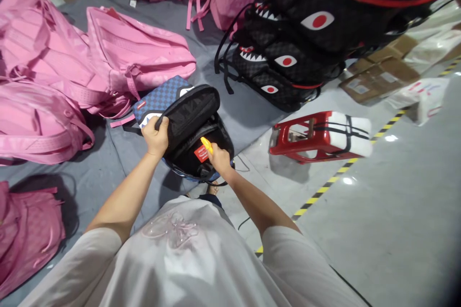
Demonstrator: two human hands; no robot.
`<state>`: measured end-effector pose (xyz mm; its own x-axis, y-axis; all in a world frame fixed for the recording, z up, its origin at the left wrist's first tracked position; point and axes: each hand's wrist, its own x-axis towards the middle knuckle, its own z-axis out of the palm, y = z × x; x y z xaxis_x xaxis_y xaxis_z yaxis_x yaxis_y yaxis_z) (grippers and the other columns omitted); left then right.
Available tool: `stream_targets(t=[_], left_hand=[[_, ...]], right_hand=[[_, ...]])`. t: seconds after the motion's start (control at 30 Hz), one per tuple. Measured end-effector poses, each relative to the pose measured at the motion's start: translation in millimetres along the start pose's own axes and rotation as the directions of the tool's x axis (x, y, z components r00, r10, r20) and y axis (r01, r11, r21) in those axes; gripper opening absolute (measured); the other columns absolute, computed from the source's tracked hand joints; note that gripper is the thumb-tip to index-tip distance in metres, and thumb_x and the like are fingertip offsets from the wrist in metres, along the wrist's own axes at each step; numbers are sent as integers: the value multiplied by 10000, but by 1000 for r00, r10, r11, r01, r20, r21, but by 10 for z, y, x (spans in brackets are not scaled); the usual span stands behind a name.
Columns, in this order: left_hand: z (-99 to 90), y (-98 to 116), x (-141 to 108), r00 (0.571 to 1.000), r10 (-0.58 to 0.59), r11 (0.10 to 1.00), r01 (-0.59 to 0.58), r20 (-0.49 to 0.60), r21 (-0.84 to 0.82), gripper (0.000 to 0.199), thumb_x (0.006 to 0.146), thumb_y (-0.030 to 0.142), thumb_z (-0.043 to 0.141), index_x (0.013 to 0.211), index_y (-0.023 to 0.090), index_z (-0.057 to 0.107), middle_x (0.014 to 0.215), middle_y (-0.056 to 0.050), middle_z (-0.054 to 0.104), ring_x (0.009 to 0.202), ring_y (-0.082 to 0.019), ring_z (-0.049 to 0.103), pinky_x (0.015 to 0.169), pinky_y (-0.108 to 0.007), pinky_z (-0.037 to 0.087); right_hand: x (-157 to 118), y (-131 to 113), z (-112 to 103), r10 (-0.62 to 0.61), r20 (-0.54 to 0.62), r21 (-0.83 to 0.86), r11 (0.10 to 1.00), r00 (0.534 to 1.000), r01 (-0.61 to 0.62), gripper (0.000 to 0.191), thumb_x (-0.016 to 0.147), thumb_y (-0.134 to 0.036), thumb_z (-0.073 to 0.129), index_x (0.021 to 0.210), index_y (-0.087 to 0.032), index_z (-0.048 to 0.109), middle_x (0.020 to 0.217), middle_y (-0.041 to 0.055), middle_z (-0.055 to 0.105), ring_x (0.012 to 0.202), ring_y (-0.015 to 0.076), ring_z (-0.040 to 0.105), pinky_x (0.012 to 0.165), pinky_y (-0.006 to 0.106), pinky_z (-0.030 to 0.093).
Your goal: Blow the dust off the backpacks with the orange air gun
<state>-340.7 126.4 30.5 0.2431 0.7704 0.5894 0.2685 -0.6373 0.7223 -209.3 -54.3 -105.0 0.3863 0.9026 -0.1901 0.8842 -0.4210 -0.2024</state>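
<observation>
A small blue checkered backpack (158, 97) with a black lining lies unzipped at the near edge of the grey-covered surface. My left hand (155, 136) is closed on the edge of its opened front panel, beside the printed white teeth. In my right hand (219, 159) is a yellow tool (206, 144), its tip pointing up and left over the bag's open main part. Just behind the tool, a red label (201, 154) shows inside the bag. The tool's lower part is hidden by my fingers.
Pink backpacks (140, 53) crowd the left and back of the grey cloth (252, 124). Black backpacks (288, 41) with red eyes are stacked at back right. A red and white stool (327, 136) stands on the floor right, near cartons (385, 76) and striped tape (324, 187).
</observation>
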Motion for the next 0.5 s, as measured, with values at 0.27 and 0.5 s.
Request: stream_targets(t=[0.27, 0.5], left_hand=[[-23, 3, -38, 999, -9, 997, 5, 46, 82, 377, 873, 530, 562, 709, 191, 540, 625, 33, 489, 603, -114, 467, 627, -250, 385], [-389, 660, -1016, 674, 514, 858, -390, 531, -334, 165, 894, 326, 561, 1019, 269, 653, 952, -25, 699, 926, -188, 638, 850, -339, 488]], right_hand=[[-105, 5, -535, 37, 152, 12, 999, 988, -40, 526, 1011, -583, 320, 1250, -165, 533, 999, 131, 732, 922, 256, 699, 702, 276, 434], [500, 285, -1759, 63, 577, -6, 997, 814, -73, 417, 935, -528, 544, 962, -134, 674, 786, 91, 681, 689, 195, 649, 614, 271, 473]])
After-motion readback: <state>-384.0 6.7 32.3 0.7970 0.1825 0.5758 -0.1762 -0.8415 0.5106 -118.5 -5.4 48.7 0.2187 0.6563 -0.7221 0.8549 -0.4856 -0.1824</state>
